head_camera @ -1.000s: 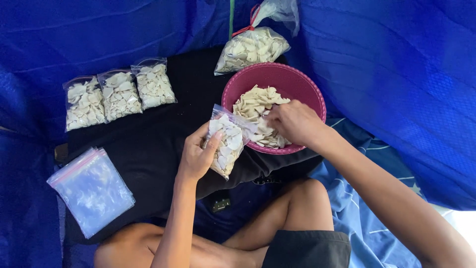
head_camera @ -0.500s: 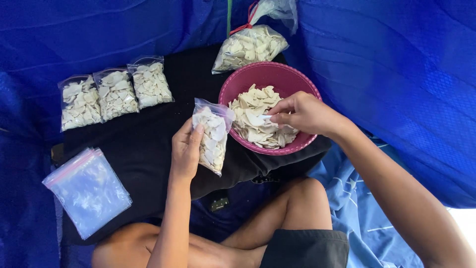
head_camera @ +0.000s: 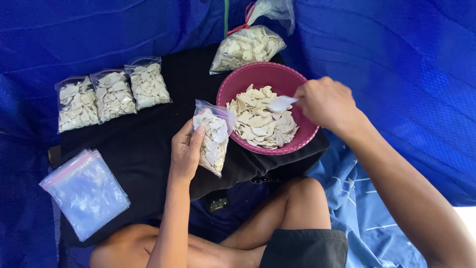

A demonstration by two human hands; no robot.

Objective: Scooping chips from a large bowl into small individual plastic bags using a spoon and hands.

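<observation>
My left hand [head_camera: 185, 150] grips a small clear zip bag [head_camera: 212, 136] partly filled with pale flat chips, held upright over a black cloth [head_camera: 144, 149]. My right hand [head_camera: 325, 101] is over the right rim of a round maroon bowl [head_camera: 267, 74] and pinches one white chip [head_camera: 280, 103] above the heap of chips [head_camera: 260, 119] in the bowl. The bag's mouth is open toward the bowl.
Three filled small bags [head_camera: 106, 97] lie in a row at the left on the cloth. A stack of empty zip bags [head_camera: 85, 191] lies at the lower left. A large tied bag of chips [head_camera: 246, 47] stands behind the bowl. Blue tarp [head_camera: 396, 74] surrounds everything; my bare legs are below.
My right hand has lifted out of the bowl toward its right rim with one chip. The bag in my left hand has stayed beside the bowl.
</observation>
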